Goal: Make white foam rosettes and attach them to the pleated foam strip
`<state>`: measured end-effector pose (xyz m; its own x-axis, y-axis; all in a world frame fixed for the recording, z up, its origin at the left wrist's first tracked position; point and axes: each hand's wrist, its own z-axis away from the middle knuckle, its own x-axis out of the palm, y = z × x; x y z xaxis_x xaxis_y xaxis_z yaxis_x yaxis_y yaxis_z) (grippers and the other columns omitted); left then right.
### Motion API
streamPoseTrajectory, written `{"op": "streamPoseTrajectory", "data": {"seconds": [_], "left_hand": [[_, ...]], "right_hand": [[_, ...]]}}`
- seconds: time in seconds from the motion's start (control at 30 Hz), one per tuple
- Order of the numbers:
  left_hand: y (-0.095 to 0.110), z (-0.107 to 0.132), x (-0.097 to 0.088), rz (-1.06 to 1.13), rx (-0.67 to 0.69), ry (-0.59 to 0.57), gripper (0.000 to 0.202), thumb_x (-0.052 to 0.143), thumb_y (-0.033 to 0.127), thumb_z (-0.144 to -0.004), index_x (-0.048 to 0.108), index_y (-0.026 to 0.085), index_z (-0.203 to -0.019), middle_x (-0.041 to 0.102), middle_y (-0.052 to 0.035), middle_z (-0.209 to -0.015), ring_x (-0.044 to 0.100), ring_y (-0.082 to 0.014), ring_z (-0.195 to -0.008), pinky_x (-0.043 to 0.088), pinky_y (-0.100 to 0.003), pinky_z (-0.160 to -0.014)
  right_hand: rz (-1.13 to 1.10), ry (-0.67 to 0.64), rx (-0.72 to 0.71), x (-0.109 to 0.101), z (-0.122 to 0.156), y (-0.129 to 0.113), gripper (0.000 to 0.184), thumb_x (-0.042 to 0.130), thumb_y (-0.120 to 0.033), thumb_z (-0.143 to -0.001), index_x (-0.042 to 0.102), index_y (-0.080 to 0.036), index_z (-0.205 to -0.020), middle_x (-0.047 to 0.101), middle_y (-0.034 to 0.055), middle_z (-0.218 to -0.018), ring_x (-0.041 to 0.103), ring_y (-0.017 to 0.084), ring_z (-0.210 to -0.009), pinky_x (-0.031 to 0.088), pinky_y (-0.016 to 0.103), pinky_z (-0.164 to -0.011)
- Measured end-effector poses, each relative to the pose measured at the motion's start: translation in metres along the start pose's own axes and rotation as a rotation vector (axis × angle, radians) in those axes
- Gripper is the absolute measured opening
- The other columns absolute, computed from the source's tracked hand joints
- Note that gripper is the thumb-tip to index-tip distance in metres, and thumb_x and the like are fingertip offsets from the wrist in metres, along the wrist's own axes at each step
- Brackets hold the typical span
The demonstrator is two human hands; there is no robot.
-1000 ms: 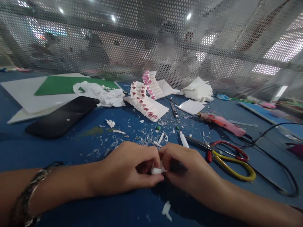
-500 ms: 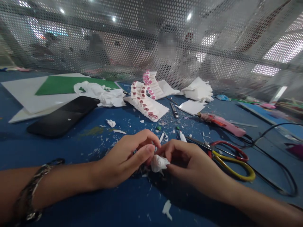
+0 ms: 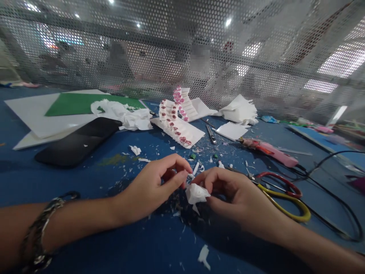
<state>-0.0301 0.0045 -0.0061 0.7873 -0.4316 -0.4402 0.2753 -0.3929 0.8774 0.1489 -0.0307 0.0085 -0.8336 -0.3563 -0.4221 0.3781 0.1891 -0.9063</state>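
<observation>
My right hand (image 3: pixel 232 194) pinches a small crumpled white paper piece (image 3: pixel 196 194) just above the blue table (image 3: pixel 85 243). My left hand (image 3: pixel 155 184) hovers right beside it, thumb and forefinger pinched together close to the paper's upper edge; whether they grip anything I cannot make out. Small white scraps lie scattered around both hands. A bracelet sits on my left wrist (image 3: pixel 42 228).
Scissors (image 3: pixel 281 194) with red and yellow handles lie right of my hands, beside a black cable (image 3: pixel 339 205). A black phone (image 3: pixel 76 141), green and white sheets (image 3: pixel 71 104), folded white paper with pink dots (image 3: pixel 175 121), a pink tool (image 3: pixel 270 150) lie farther back. A perforated metal screen (image 3: pixel 182 49) closes the rear.
Both hands rose slightly and drew apart; the crumpled paper, first hidden between the fingers, now shows in my right hand, and my left hand's fingers have come off it.
</observation>
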Motion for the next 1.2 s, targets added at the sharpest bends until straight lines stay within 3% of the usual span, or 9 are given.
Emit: {"op": "streamPoseTrajectory", "data": {"seconds": [0.1,0.23,0.47,0.63,0.73,0.83,0.93,1.03,1.2], "left_hand": [[-0.002,-0.002,0.000,0.051,-0.060,0.016,0.015,0.045,0.030,-0.078,0.043,0.017,-0.070,0.044,0.0082,-0.050,0.035,-0.0036,-0.037,0.029,-0.015,-0.036],[-0.001,-0.003,0.000,0.142,-0.123,0.053,0.034,0.029,0.033,-0.084,0.032,0.017,-0.054,0.031,0.0086,-0.040,0.028,-0.0042,-0.036,0.027,-0.015,-0.037],[-0.001,-0.004,0.000,0.190,-0.134,0.005,0.016,0.036,0.025,-0.080,0.046,0.016,-0.072,0.041,0.0078,-0.050,0.031,-0.0033,-0.038,0.025,-0.014,-0.036],[-0.003,-0.004,0.001,0.154,-0.076,0.040,0.015,0.051,0.026,-0.072,0.045,0.016,-0.063,0.047,0.0068,-0.052,0.040,-0.0043,-0.046,0.031,-0.014,-0.044],[-0.001,-0.005,0.000,0.148,-0.135,0.021,0.032,0.039,0.034,-0.078,0.045,0.015,-0.053,0.045,0.0048,-0.046,0.034,-0.0046,-0.039,0.027,-0.015,-0.039],[-0.001,-0.005,0.001,0.191,-0.177,0.028,0.037,0.026,0.037,-0.082,0.045,0.016,-0.057,0.042,0.0049,-0.045,0.034,-0.0057,-0.038,0.026,-0.016,-0.038],[-0.001,-0.003,0.003,0.160,-0.119,-0.063,0.017,0.044,0.035,-0.075,0.044,0.019,-0.076,0.041,0.0077,-0.051,0.036,-0.0062,-0.043,0.029,-0.015,-0.041],[-0.003,0.000,0.005,0.090,-0.037,-0.190,0.021,0.051,0.031,-0.073,0.042,0.020,-0.088,0.042,0.0079,-0.055,0.039,-0.0072,-0.048,0.032,-0.016,-0.046],[-0.005,0.003,0.005,-0.013,0.041,-0.185,0.013,0.044,0.032,-0.078,0.044,0.019,-0.074,0.043,0.0064,-0.056,0.042,-0.0073,-0.050,0.032,-0.016,-0.047]], "right_hand": [[0.034,0.036,-0.038,-0.002,-0.001,0.001,0.019,0.047,0.002,-0.063,0.043,-0.017,-0.065,0.058,0.0012,-0.087,0.055,0.009,-0.080,0.045,0.020,-0.070],[0.085,0.069,-0.079,-0.004,0.000,0.001,0.021,0.046,0.003,-0.062,0.044,-0.017,-0.065,0.057,0.0006,-0.087,0.054,0.007,-0.081,0.045,0.018,-0.071],[0.141,0.075,-0.106,-0.003,0.000,0.001,0.020,0.045,0.002,-0.063,0.044,-0.017,-0.065,0.057,0.0003,-0.085,0.054,0.007,-0.079,0.044,0.018,-0.070],[0.228,0.098,-0.141,-0.004,-0.001,0.002,0.019,0.045,0.002,-0.062,0.044,-0.018,-0.066,0.057,-0.0011,-0.083,0.054,0.006,-0.076,0.043,0.016,-0.067],[0.293,0.113,-0.166,-0.003,0.001,0.001,0.018,0.046,0.000,-0.063,0.044,-0.018,-0.065,0.057,-0.0022,-0.081,0.053,0.006,-0.073,0.042,0.014,-0.065],[0.366,0.123,-0.197,-0.001,0.003,0.000,0.018,0.048,-0.001,-0.062,0.044,-0.018,-0.064,0.056,-0.0033,-0.075,0.052,0.005,-0.068,0.040,0.014,-0.062],[0.435,0.145,-0.229,0.001,0.003,0.001,0.017,0.048,-0.001,-0.062,0.044,-0.018,-0.064,0.055,-0.0039,-0.070,0.050,0.005,-0.064,0.039,0.015,-0.059],[0.480,0.170,-0.266,0.003,0.003,0.004,0.017,0.049,-0.002,-0.061,0.045,-0.018,-0.065,0.053,-0.0046,-0.067,0.048,0.005,-0.061,0.037,0.014,-0.056],[0.460,0.155,-0.302,0.007,0.002,0.008,0.014,0.049,-0.005,-0.065,0.045,-0.018,-0.067,0.050,-0.0048,-0.066,0.045,0.004,-0.057,0.036,0.013,-0.052]]}}
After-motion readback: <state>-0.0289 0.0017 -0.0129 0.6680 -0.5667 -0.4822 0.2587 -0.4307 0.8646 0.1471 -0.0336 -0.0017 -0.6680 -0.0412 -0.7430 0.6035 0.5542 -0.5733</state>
